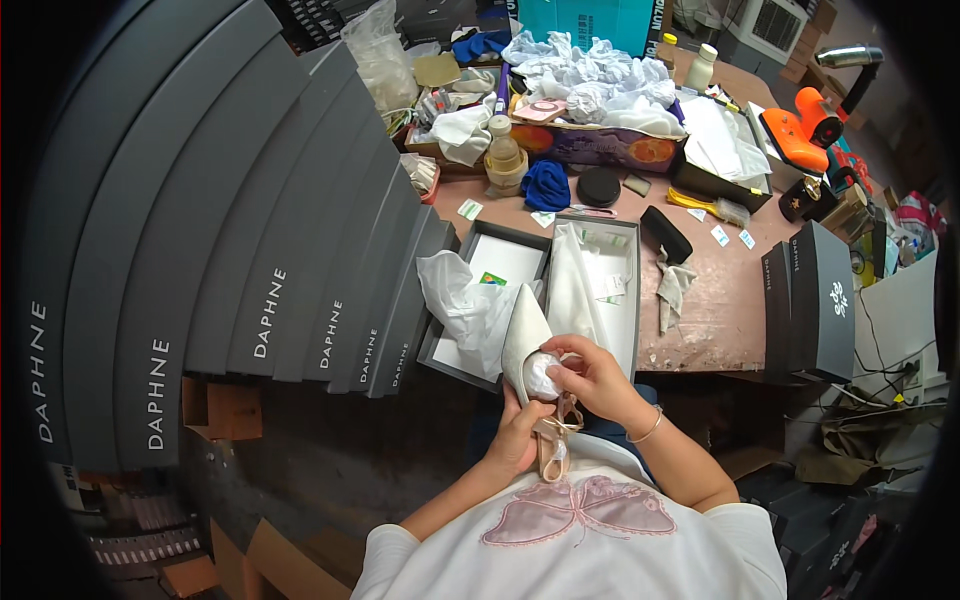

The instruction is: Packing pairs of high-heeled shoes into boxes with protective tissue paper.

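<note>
My left hand [514, 436] is closed round the back part of a white pointed-toe shoe [522, 330], its toe turned away from me. At the shoe's opening, my right hand [598, 382] pinches a ball of crumpled white paper [541, 374]. Thin beige straps [552, 462] dangle from the heel end below my left hand. Just beyond the shoe, white tissue paper [460, 300] spills over a shallow dark-edged box part [508, 232]. To its right an open grey shoebox [637, 270] contains a long white piece [572, 270]; whether paper or cloth, I cannot tell.
Tall stacks of grey shoeboxes [240, 230] rise at left. More grey boxes [825, 290] stand at the table's right edge. At the back, a patterned carton [600, 148] is heaped with crumpled paper. A yellow-handled brush [700, 204], blue cloth [546, 186] and black round tin [598, 187] lie nearer.
</note>
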The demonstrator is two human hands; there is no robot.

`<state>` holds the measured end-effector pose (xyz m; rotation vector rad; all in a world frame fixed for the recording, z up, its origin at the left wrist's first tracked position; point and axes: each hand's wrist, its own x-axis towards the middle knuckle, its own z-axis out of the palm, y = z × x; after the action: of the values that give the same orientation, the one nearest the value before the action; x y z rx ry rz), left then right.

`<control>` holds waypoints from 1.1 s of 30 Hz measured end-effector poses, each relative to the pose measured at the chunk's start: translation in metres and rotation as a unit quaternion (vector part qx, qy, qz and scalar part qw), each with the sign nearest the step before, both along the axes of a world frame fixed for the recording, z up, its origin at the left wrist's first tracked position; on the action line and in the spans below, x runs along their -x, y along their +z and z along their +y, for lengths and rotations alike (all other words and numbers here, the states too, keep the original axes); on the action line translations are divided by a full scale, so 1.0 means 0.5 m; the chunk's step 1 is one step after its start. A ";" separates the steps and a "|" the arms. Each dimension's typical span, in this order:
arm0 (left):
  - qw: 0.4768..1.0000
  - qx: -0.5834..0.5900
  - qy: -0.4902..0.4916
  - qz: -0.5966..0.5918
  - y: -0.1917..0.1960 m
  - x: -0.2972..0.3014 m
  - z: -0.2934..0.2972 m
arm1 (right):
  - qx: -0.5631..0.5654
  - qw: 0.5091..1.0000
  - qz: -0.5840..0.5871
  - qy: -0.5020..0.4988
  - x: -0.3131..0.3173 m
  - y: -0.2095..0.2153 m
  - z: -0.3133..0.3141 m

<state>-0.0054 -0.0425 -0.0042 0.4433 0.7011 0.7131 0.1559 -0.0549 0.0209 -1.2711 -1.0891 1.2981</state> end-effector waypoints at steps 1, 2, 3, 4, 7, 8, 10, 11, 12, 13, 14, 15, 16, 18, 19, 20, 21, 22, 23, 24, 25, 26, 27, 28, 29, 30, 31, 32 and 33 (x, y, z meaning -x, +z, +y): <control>1.000 -0.007 0.002 0.009 0.002 -0.002 0.000 | 0.056 0.987 0.148 -0.023 0.008 -0.007 0.004; 1.000 -0.015 0.005 0.021 0.008 0.000 0.005 | 0.079 0.969 0.226 -0.067 0.026 0.000 0.002; 0.999 -0.024 0.006 0.033 0.016 0.001 0.010 | 0.000 0.996 0.076 -0.050 0.031 0.004 -0.005; 1.000 -0.006 -0.005 0.025 0.029 0.005 0.018 | -0.079 0.993 -0.077 -0.033 0.033 0.006 -0.012; 1.000 0.003 -0.012 -0.015 -0.012 0.020 0.018 | -0.145 0.924 -0.354 0.011 0.036 0.029 -0.028; 1.000 -0.004 -0.004 -0.008 -0.008 0.013 0.004 | -0.180 0.891 -0.417 0.004 0.030 0.023 -0.021; 1.000 0.010 -0.007 -0.006 -0.001 0.005 -0.009 | -0.207 0.866 -0.454 -0.024 0.024 -0.013 -0.003; 1.000 0.015 -0.007 -0.006 0.000 0.000 -0.014 | -0.199 0.872 -0.444 -0.057 0.024 -0.033 0.013; 1.000 0.006 0.005 0.030 -0.008 -0.007 -0.013 | -0.191 0.877 -0.432 -0.092 0.026 -0.047 0.032; 1.000 0.002 -0.009 0.021 -0.013 -0.005 -0.012 | -0.183 0.880 -0.419 -0.128 0.026 -0.056 0.044; 1.000 -0.004 -0.021 0.014 -0.018 0.001 -0.007 | -0.138 0.909 -0.372 -0.127 0.023 -0.065 0.045; 0.999 -0.010 -0.037 0.009 -0.019 0.009 -0.001 | -0.141 0.939 -0.299 -0.098 0.017 -0.045 0.047; 0.998 0.002 -0.058 -0.022 -0.017 0.011 0.007 | -0.143 0.962 -0.224 -0.068 0.006 -0.016 0.047; 0.993 0.010 -0.106 -0.048 -0.008 0.012 0.011 | -0.148 0.975 -0.163 0.010 -0.031 -0.001 0.043; 0.989 0.014 -0.130 -0.061 -0.002 0.012 0.012 | -0.102 0.980 -0.171 0.006 -0.026 -0.008 0.055; 0.995 0.010 -0.095 -0.013 0.003 -0.001 -0.004 | -0.053 0.982 -0.182 0.003 -0.018 -0.022 0.069; 0.994 0.046 -0.097 -0.029 0.000 -0.006 0.016 | -0.003 0.981 -0.194 0.002 -0.014 -0.034 0.080; 0.993 0.041 -0.109 -0.030 -0.005 -0.005 0.027 | 0.026 0.980 -0.195 -0.003 -0.014 -0.042 0.084; 0.992 0.029 -0.116 -0.028 -0.008 0.003 0.050 | -0.025 0.988 -0.150 -0.007 -0.021 -0.054 0.095; 0.986 -0.023 -0.162 0.019 0.005 0.015 0.082 | -0.070 0.992 -0.099 -0.017 -0.021 -0.067 0.097; 0.988 -0.053 -0.141 0.015 0.020 0.008 0.113 | -0.116 0.992 -0.047 -0.027 -0.022 -0.076 0.095; 0.990 -0.087 -0.096 0.051 0.017 0.010 0.152 | -0.053 0.996 0.060 -0.029 -0.017 -0.052 0.080; 0.987 -0.098 -0.089 0.096 -0.018 0.035 0.211 | -0.053 0.996 -0.062 -0.045 -0.023 -0.061 0.070; 0.984 -0.118 -0.044 0.129 0.015 0.028 0.241 | -0.049 0.979 -0.185 -0.062 -0.038 -0.086 0.055; 0.921 -0.331 0.033 0.203 -0.010 0.027 0.271 | -0.047 0.947 -0.310 -0.073 -0.054 -0.111 0.040; 0.874 -0.396 0.046 0.277 0.017 0.020 0.272 | -0.113 0.857 -0.494 -0.096 -0.060 -0.130 0.021; 0.817 -0.456 0.059 0.347 0.043 0.010 0.269 | -0.030 0.867 -0.493 -0.067 -0.073 -0.151 0.029; 0.866 -0.427 0.026 0.258 0.031 0.004 0.261 | 0.053 0.875 -0.480 -0.031 -0.065 -0.150 0.041; 0.903 -0.396 -0.011 0.164 0.025 -0.016 0.249 | 0.136 0.876 -0.463 0.002 -0.062 -0.153 0.051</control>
<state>0.0026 0.0817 0.0084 1.3428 0.6960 0.9012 0.1870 -0.0295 -0.0556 -2.2164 -1.5754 0.8267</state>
